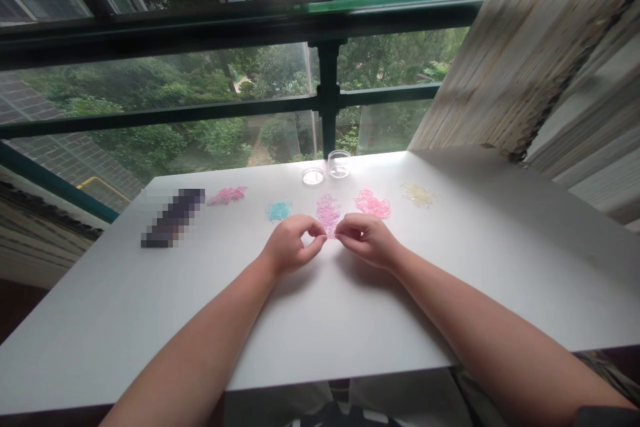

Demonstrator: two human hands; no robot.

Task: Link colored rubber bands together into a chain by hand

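My left hand [297, 241] and my right hand [367, 239] meet fingertip to fingertip over the white table [320, 320], each in a pinch. A tiny pinkish strand, which looks like a small rubber band [331, 237], spans the gap between the fingertips. Just beyond lies a pile of lilac rubber bands [328, 208]. Left of it, near my left knuckles, is a turquoise pile [279, 211]; a bright pink pile [373, 203] sits past my right hand.
A pale yellow pile [419, 194] lies at the right, and another pink pile [228, 195] at the left, beside a pixelated dark object [175, 217]. Near the window edge stand a clear round container [339, 165] and its flat lid [313, 177]. A curtain [465, 73] hangs at the right.
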